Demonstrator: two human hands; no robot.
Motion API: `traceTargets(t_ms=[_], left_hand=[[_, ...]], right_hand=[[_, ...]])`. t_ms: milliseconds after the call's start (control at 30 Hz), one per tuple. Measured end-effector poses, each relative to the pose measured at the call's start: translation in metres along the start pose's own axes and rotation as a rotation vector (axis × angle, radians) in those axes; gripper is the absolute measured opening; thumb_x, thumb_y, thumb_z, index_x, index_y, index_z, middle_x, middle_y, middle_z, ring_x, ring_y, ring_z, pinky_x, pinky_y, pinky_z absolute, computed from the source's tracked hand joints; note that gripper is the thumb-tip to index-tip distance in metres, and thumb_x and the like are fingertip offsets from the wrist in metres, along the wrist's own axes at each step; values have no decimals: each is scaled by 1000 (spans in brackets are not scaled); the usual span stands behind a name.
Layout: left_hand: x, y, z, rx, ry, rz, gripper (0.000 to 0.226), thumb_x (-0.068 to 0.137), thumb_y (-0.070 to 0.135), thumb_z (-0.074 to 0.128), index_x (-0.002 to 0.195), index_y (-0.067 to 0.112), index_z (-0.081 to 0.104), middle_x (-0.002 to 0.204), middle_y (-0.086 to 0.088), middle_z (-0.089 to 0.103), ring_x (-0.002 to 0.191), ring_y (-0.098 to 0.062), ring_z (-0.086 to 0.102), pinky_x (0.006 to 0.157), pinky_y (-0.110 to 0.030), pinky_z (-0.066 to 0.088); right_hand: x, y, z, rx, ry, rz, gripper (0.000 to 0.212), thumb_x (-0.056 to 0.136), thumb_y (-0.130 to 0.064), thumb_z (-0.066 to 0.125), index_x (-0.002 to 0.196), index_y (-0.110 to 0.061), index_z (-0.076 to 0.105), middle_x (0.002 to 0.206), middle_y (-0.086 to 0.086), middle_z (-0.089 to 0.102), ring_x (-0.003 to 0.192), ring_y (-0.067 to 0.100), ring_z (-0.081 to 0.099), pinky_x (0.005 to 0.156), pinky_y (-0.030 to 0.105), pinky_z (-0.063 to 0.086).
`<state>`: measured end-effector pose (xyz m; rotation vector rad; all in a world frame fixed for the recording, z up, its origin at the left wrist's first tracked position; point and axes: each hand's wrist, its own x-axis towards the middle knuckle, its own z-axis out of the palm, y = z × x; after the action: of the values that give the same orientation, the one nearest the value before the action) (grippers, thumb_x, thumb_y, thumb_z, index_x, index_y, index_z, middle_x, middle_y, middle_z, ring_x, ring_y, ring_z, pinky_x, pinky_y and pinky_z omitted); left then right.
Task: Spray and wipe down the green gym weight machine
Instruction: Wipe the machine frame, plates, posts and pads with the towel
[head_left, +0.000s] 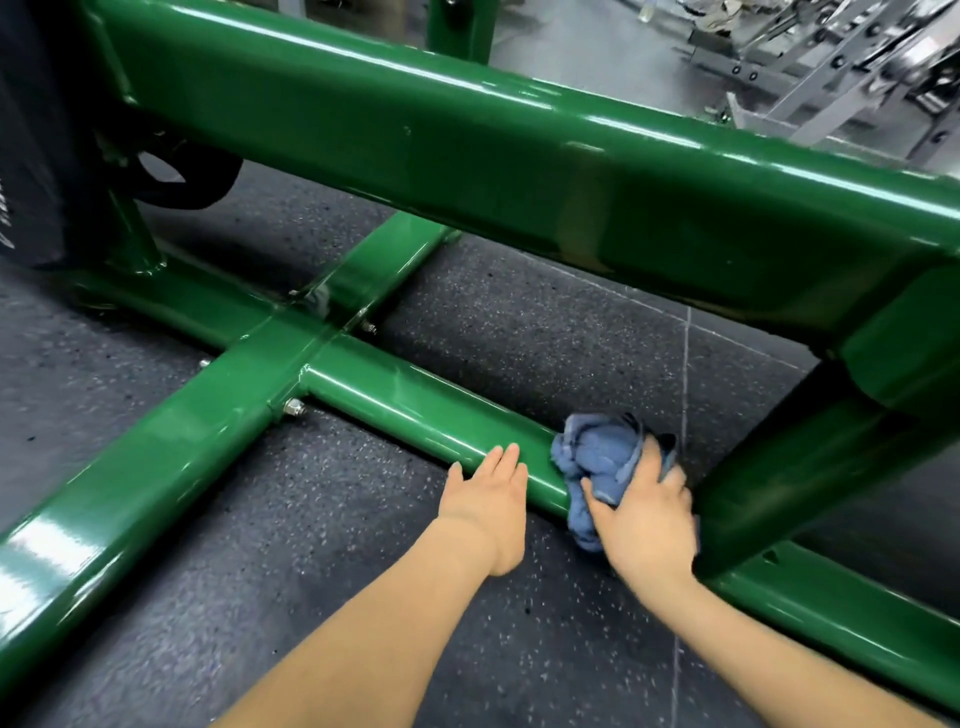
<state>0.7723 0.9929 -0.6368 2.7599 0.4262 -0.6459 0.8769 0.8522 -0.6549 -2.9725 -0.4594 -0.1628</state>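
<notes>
Head view: right hand (644, 514) fingers clutch blue cloth (597, 467) on green floor bar (415, 405); left hand (488, 499) flat, fingers straight; speckled rubber floor (260, 597).

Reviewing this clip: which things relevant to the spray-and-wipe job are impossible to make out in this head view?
- Spray bottle: none in the frame.
- Lower green bar under the blue cloth: covered by cloth and right hand.
- Right hand's fingertips: blurred, partly buried in the cloth.
- Black pad: cut off by the left edge.
- Grey machines behind: blurred.
- Left hand rests flat on the bar; its palm side is hidden.
</notes>
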Motion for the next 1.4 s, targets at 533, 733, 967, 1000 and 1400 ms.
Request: traceTargets(t_ms=[533, 733, 967, 1000, 1400], left_hand=[[-8, -27, 1, -102, 34, -14, 74, 95, 16, 43, 155, 14, 0, 161, 4, -14, 148, -13, -11, 120, -47, 11], [-7, -46, -4, -209, 87, -88, 73, 95, 15, 42, 155, 14, 1, 161, 5, -14, 148, -12, -10, 120, -47, 13], [-13, -55, -11, -426, 198, -38, 72, 85, 2, 44, 150, 23, 23, 155, 2, 31, 141, -22, 31, 104, -28, 33], [-15, -56, -12, -419, 216, -25, 72, 84, 2, 44, 150, 24, 24, 154, 2, 33, 137, -23, 36, 103, -29, 35], [-19, -76, -12, -221, 201, -206, 70, 95, 17, 41, 154, 11, 3, 162, 0, -9, 149, -15, -3, 119, -41, 19]], right_hand=[[3, 38, 0, 50, -61, -345, 104, 64, -39, 84, 145, -13, 25, 123, 23, 49, 99, 41, 56, 79, 45, 53], [-7, 19, 0, -59, 25, -520, 112, 45, -21, 91, 141, -13, 33, 120, 21, 54, 93, 38, 60, 72, 41, 54], [5, -84, 24, -89, 57, -536, 83, 54, -19, 84, 128, -13, 47, 99, 12, 59, 76, 30, 60, 62, 38, 51], [7, -86, 24, -82, 44, -543, 87, 49, -21, 86, 126, -12, 46, 97, 12, 59, 75, 31, 60, 62, 38, 52], [5, 45, -6, -139, -50, -589, 101, 47, -27, 86, 136, -11, 40, 115, 20, 58, 84, 39, 63, 56, 40, 55]])
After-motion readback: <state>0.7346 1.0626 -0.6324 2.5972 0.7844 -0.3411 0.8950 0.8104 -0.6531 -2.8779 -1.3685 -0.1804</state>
